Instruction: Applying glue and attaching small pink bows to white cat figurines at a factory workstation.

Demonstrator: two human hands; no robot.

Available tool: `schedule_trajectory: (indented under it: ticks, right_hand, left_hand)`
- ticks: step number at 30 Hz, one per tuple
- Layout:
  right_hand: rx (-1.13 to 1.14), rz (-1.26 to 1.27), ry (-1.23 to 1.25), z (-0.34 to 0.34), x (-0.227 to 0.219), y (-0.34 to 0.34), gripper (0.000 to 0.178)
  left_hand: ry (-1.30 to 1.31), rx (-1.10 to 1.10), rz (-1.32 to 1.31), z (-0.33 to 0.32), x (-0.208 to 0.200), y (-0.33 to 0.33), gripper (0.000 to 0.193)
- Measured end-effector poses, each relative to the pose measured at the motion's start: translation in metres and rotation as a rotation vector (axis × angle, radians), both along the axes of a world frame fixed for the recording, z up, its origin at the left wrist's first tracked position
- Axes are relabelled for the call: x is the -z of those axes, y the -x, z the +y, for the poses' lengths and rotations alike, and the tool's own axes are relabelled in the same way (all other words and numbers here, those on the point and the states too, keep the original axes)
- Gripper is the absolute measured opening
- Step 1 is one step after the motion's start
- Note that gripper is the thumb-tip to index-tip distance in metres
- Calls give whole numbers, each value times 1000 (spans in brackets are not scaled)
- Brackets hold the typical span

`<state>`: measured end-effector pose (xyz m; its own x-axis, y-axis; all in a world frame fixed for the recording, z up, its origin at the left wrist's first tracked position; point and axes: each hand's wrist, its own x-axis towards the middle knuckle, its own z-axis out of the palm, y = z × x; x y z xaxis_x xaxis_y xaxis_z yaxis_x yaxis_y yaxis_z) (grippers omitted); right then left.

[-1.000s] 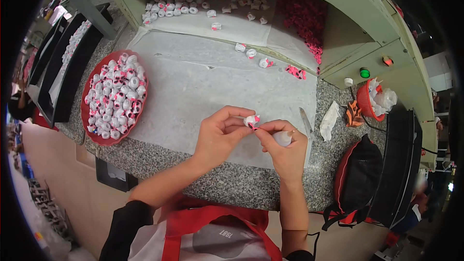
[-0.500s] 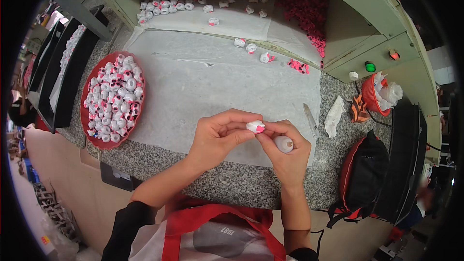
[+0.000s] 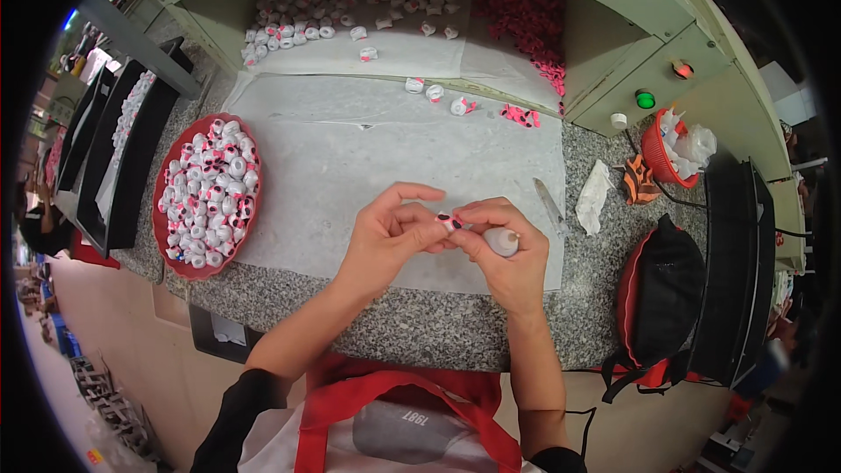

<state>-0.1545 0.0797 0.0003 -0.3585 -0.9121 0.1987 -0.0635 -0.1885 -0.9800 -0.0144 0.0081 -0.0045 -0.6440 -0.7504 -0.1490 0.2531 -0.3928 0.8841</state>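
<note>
My left hand (image 3: 383, 234) is closed, thumb and fingers pinching a small white figurine piece (image 3: 449, 222) with pink and black patches, held above the paper sheet (image 3: 333, 158). The fingertips of my right hand (image 3: 510, 254) press on the piece's right side. Against that same palm I grip a small whitish squeeze bottle (image 3: 501, 242), its brownish tip pointing right. Fingers partly cover the piece. Left of my hands stands a red scalloped bowl (image 3: 159, 229) heaped with similar white pieces bearing pink and black parts.
At the back, a shelf (image 3: 420, 51) holds many white pieces and a pile of pink parts (image 3: 526, 22). Pink-and-black bits (image 3: 520, 116) lie near its edge. Rightward are a knife (image 3: 549, 203), crumpled tissue (image 3: 594, 197), a red basket (image 3: 657, 158) and a black bag (image 3: 661, 293).
The piece has turned between my fingers; black patches now show beside the pink. My left index finger has lifted off it. The whole view has shifted slightly.
</note>
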Motion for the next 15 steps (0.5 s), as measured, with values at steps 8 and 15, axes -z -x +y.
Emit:
schedule_trajectory:
  ticks: [8, 15]
  right_hand:
    - [-100, -366, -108, 1, 4, 4, 16]
    - [-87, -395, -86, -6, 15, -12, 9]
  left_hand:
    - [118, 79, -12, -4, -2, -5, 23]
    - [42, 44, 49, -5, -4, -10, 21]
